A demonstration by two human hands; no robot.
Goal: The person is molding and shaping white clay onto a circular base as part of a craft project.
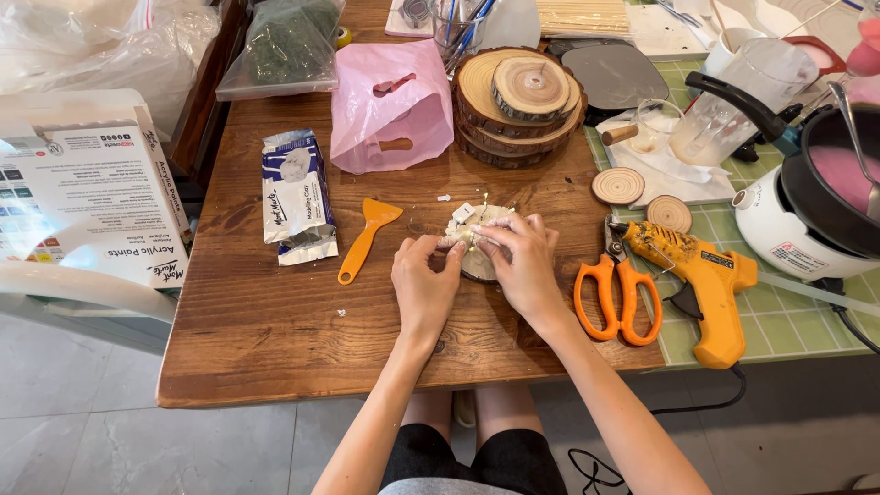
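Observation:
My left hand and my right hand meet over a small round wood slice lying on the wooden table. Pale modelling clay covers the slice's top. The fingertips of both hands pinch the clay at its near edge. Small white crumbs lie around it. An orange plastic scraper rests just left of my left hand. Orange-handled scissors lie just right of my right wrist.
A yellow glue gun lies on a green cutting mat. A clay packet, a pink bag, stacked wood slices, two small wood discs, a cooking pot and a paint box surround the work spot.

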